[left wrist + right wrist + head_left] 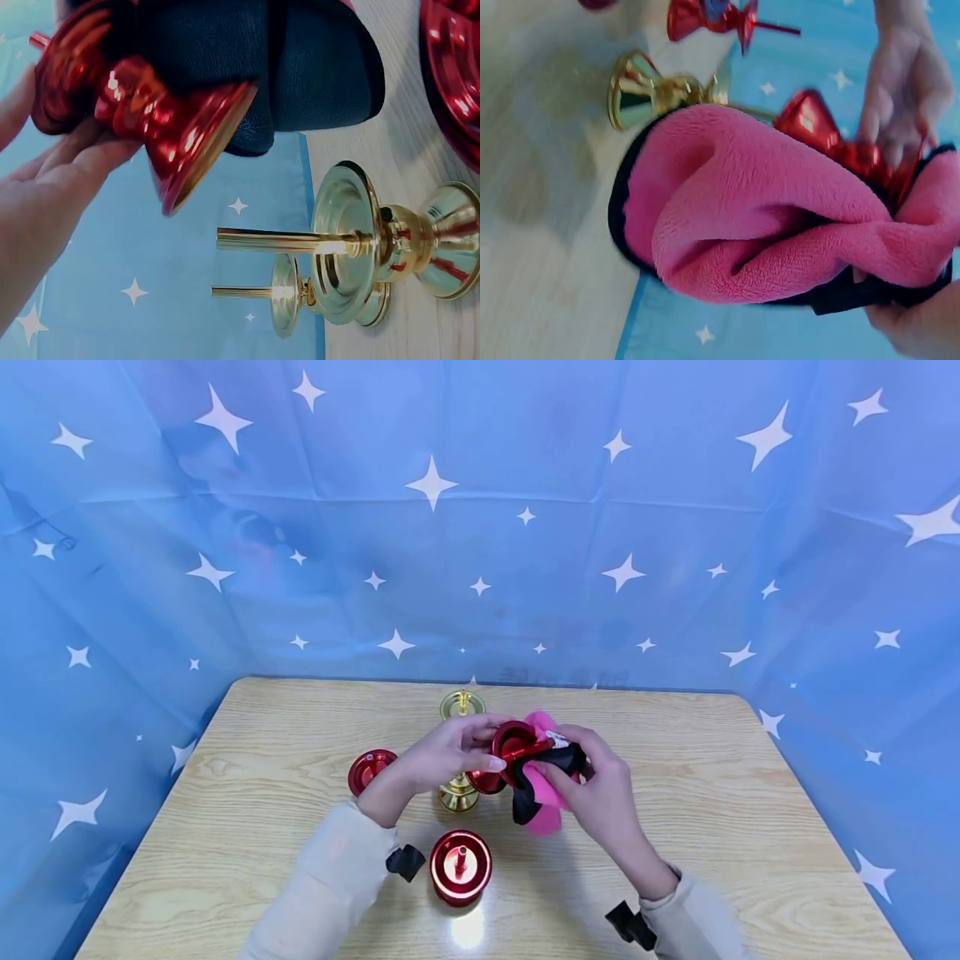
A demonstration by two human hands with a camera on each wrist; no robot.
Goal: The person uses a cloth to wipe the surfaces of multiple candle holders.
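Note:
A shiny red candlestick (150,105) is in my left hand (450,752), tilted, with the fingers around its narrow middle and cup. My right hand (603,781) grips a cloth (765,195), fluffy pink on one side and black on the other, against the candlestick's cup and spike. Folds of the cloth hang below the hand in the head view. In the right wrist view the cloth covers much of the candlestick. Both hands are above the table, close together.
Gold candlesticks stand under and behind my left hand, one nearer (345,240) and one farther (285,292). One red candlestick (461,868) is upright in front; another red one (369,768) is beside my left wrist. A star-patterned blue curtain (525,568) surrounds the wooden table (712,827).

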